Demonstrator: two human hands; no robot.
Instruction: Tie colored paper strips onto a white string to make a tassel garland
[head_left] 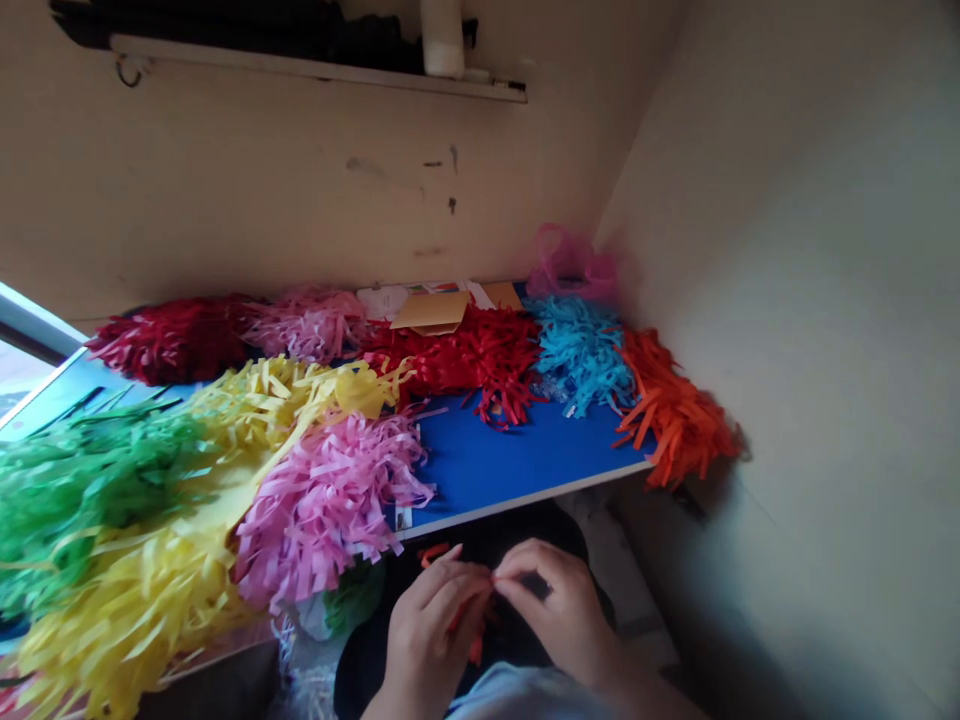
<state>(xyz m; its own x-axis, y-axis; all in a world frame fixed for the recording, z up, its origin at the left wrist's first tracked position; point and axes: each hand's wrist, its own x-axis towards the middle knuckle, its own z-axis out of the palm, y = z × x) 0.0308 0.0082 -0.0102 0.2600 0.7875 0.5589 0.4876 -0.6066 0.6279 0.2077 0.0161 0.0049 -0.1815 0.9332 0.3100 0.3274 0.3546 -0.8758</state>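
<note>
My left hand (441, 625) is closed around orange paper strips (475, 650), with more orange ends showing above its fingers. My right hand (553, 598) pinches thumb against forefinger, meeting the left fingertips at a small orange-red bit that seems part of the same paper. Both hands are over my dark lap, just below the table's front edge. To the left of them, a pink fringed paper bundle (330, 510) hangs over that edge. The palms and most of the held paper are hidden by the fingers.
The blue table (495, 470) carries fringed bundles: green (82, 490), yellow (142, 610), dark red (176, 340), red (480, 350), light blue (581, 350) and orange (675, 410). Cardboard (431, 312) lies at the back. A wall (825, 350) bounds the right; a shelf (322, 70) hangs above.
</note>
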